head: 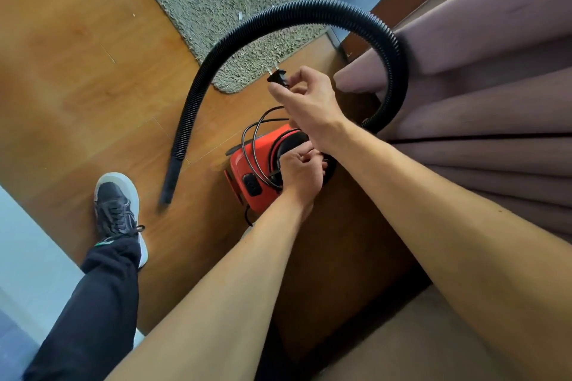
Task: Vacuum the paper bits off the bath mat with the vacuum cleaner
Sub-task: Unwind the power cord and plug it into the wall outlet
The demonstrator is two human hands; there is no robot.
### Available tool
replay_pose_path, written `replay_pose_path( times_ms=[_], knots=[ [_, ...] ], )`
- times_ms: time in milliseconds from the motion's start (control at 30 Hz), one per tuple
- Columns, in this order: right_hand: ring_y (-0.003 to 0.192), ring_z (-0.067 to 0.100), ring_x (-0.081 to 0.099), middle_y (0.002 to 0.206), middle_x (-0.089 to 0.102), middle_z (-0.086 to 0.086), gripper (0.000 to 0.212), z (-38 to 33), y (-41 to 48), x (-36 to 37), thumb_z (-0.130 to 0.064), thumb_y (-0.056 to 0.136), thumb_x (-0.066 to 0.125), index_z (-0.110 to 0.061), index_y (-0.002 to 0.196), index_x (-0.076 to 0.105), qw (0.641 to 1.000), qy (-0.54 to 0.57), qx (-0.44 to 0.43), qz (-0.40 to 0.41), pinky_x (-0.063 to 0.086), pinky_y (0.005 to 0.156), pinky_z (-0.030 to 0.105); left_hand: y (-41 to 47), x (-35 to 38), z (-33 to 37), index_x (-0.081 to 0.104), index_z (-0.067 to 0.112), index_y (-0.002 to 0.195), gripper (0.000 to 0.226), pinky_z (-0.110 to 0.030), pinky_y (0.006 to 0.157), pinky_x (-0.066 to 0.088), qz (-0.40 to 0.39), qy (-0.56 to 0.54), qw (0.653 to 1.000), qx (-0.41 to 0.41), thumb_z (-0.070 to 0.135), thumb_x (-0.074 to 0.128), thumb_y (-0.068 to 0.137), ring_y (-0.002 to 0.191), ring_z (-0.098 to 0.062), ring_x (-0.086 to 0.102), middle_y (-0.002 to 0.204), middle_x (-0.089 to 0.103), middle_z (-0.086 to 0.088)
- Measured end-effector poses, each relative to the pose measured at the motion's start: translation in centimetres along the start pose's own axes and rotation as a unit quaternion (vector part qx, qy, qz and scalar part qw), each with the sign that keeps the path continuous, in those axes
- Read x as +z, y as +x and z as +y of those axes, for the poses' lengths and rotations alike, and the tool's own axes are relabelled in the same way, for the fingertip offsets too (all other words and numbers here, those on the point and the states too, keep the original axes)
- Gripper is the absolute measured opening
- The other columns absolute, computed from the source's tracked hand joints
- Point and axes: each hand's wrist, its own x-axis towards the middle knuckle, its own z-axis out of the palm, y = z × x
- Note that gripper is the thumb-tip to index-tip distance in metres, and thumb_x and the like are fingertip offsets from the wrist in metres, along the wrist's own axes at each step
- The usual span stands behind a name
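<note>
Left hand (298, 173) gripping cord (252, 145) on vacuum cleaner (247, 170), right hand (305, 96) fingers pinching plug (276, 76)

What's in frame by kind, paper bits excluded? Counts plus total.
Vacuum cleaner: 1
Hose: 1
Power cord: 1
Plug: 1
Bath mat: 1
Shoe: 1
Hands: 2, left hand on the cord, right hand holding the plug
Total: 8
</note>
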Motion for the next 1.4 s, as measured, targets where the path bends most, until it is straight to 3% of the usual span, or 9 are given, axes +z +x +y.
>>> replay_pose_path(
  times_ms=[67,233,300,400,567,800,1100,1267,1400],
  knots=[
    [0.052,0.009,0.044,0.061,0.048,-0.002,0.025,-0.8,0.3,-0.6,-0.022,0.090,0.073,-0.017,0.078,0.052,0.999,0.007,-0.006,0.038,0.041,0.049,0.026,-0.1,0.2,0.9,0.068,0.023,0.081,0.043,-0.029,0.064,0.048,-0.030,0.024,0.999,0.011,-0.007,0.043,0.098,0.076,-0.025,0.058,0.087,0.067,-0.014],
    [0.058,0.004,0.053,0.070,0.062,-0.005,0.014,-3.3,1.0,-3.0,-0.022,0.084,0.078,-0.017,0.084,0.065,0.985,-0.005,-0.040,0.169,0.043,0.055,0.019,-1.2,-0.2,1.8,0.075,0.016,0.105,0.020,-0.012,0.066,0.051,-0.044,0.110,0.991,0.063,0.007,0.061,0.094,0.075,-0.001,0.063,0.089,0.071,0.008],
    [0.061,0.004,0.059,0.070,0.065,-0.008,0.008,-4.1,1.1,-4.1,-0.024,0.085,0.076,-0.018,0.085,0.071,0.972,-0.031,-0.053,0.227,0.050,0.059,0.021,-1.3,-0.7,2.1,0.076,0.020,0.106,0.016,-0.014,0.071,0.052,-0.028,0.154,0.983,0.098,0.018,0.068,0.092,0.081,0.000,0.065,0.091,0.072,0.010],
    [0.063,0.021,0.069,0.065,0.066,-0.006,0.014,-5.4,1.0,-5.6,-0.031,0.084,0.070,-0.025,0.071,0.068,0.950,-0.043,-0.046,0.305,0.059,0.063,0.042,-1.3,-1.2,3.5,0.076,0.018,0.104,0.014,-0.022,0.080,0.055,-0.022,0.182,0.974,0.135,0.021,0.070,0.091,0.086,-0.003,0.067,0.091,0.072,0.007],
    [0.056,0.018,0.067,0.060,0.063,-0.005,0.021,-8.2,0.8,-7.2,-0.026,0.087,0.067,-0.019,0.068,0.065,0.924,-0.037,-0.055,0.376,0.060,0.053,0.039,-1.6,-2.3,7.1,0.071,0.018,0.098,0.007,-0.033,0.075,0.058,-0.040,0.238,0.951,0.196,0.023,0.066,0.095,0.080,-0.016,0.070,0.080,0.068,0.003],
    [0.046,0.009,0.038,0.049,0.041,-0.008,0.044,-14.3,0.1,-8.5,-0.038,0.086,0.063,-0.015,0.052,0.047,0.897,-0.046,-0.012,0.439,0.034,0.051,0.026,-2.8,-5.2,12.8,0.073,0.014,0.106,0.016,-0.034,0.075,0.056,-0.010,0.277,0.888,0.366,0.021,0.067,0.093,0.078,-0.013,0.065,0.087,0.069,0.003],
    [0.045,0.009,0.031,0.050,0.031,-0.008,0.056,-22.4,-3.6,-8.7,-0.041,0.095,0.060,-0.016,0.052,0.033,0.884,-0.046,0.004,0.465,0.027,0.047,0.026,-4.9,-9.3,22.1,0.076,0.017,0.099,0.012,-0.036,0.063,0.061,-0.038,0.246,0.893,0.375,0.014,0.074,0.088,0.062,-0.007,0.066,0.072,0.065,0.018],
    [0.044,0.007,0.034,0.048,0.035,-0.010,0.052,-26.6,-5.7,-8.6,-0.038,0.093,0.062,-0.019,0.050,0.039,0.868,-0.042,-0.007,0.494,0.028,0.045,0.022,-6.8,-10.4,26.5,0.074,0.031,0.092,0.021,-0.008,0.061,0.046,-0.066,0.233,0.893,0.379,0.012,0.078,0.084,0.063,0.005,0.063,0.070,0.067,0.018],
    [0.049,0.012,0.040,0.051,0.042,-0.007,0.045,-28.4,-7.2,-8.5,-0.039,0.090,0.062,-0.014,0.056,0.049,0.845,-0.028,-0.017,0.534,0.033,0.051,0.031,-7.8,-11.0,28.7,0.077,0.025,0.093,0.016,-0.024,0.061,0.058,-0.127,0.244,0.891,0.362,0.013,0.080,0.083,0.062,0.001,0.066,0.070,0.069,0.014]
  ],
)
